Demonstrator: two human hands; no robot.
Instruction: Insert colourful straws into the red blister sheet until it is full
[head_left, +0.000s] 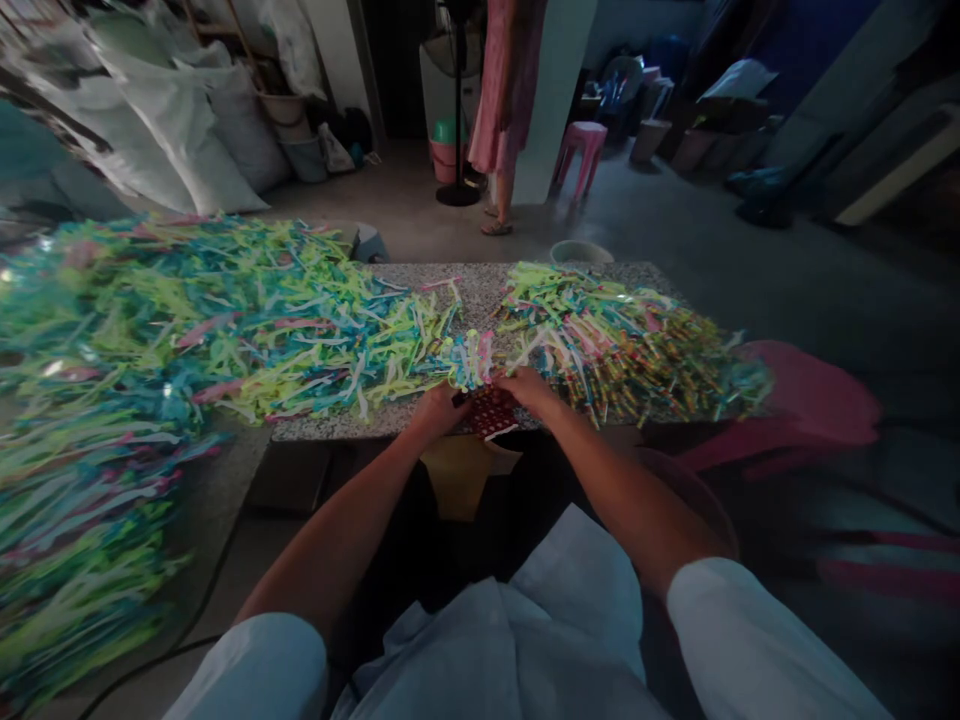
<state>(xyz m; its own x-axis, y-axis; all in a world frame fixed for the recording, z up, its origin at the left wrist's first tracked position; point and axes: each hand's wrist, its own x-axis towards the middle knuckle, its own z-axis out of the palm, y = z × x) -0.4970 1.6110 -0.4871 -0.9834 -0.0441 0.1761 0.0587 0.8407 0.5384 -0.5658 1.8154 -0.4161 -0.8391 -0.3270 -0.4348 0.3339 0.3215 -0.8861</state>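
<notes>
Well, the left hand point(442, 408) and right hand point(529, 390) are resting half-curled at frame centre beside likely light, limp strips point(470, 362), best pinched mid-length, their grip unclear.

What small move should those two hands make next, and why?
Perhaps the left hand could steady the small bunch of colourful strips while the right hand straightens it. Both hands are close together at its near end, by the edge of the speckled tabletop, between two larger heaps. Their exact grip is too small to tell.
</notes>
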